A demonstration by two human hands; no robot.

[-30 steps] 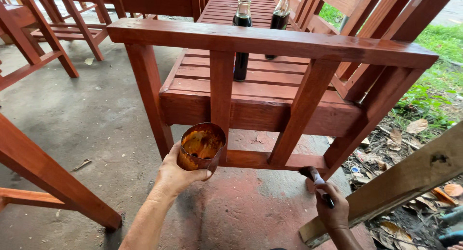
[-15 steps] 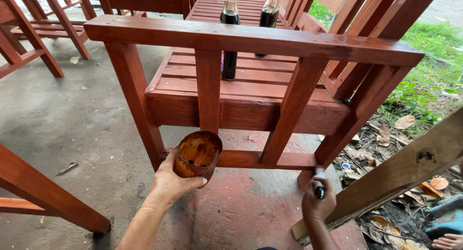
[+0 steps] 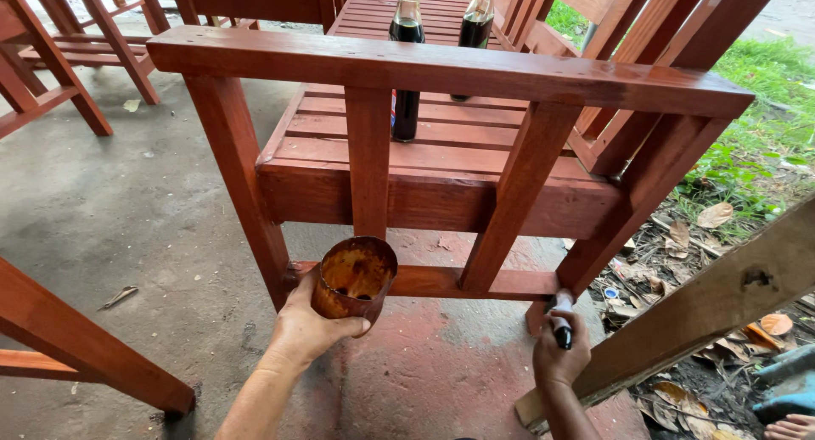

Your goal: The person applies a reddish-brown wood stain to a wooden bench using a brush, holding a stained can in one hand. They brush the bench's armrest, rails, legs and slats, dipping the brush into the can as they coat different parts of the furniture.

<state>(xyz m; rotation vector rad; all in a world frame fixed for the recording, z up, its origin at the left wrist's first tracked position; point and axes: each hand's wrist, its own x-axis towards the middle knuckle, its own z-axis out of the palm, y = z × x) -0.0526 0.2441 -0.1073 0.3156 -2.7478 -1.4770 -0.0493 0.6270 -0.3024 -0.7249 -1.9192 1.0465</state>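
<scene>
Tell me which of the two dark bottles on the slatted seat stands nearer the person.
The left bottle: it stands further forward on the slatted seat, reaching below the top rail; the right bottle sits further back.

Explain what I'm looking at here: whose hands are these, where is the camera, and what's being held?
There is no machine here. The view comes from a camera worn on a person's head, looking down at their own bare hands. The left hand holds a stain-coated tin cup. The right hand grips a brush handle near the lower leg of a red-brown wooden bench. Two dark bottles stand on the bench's slatted seat. A bare plank leans at the right, over dry leaves.
</scene>
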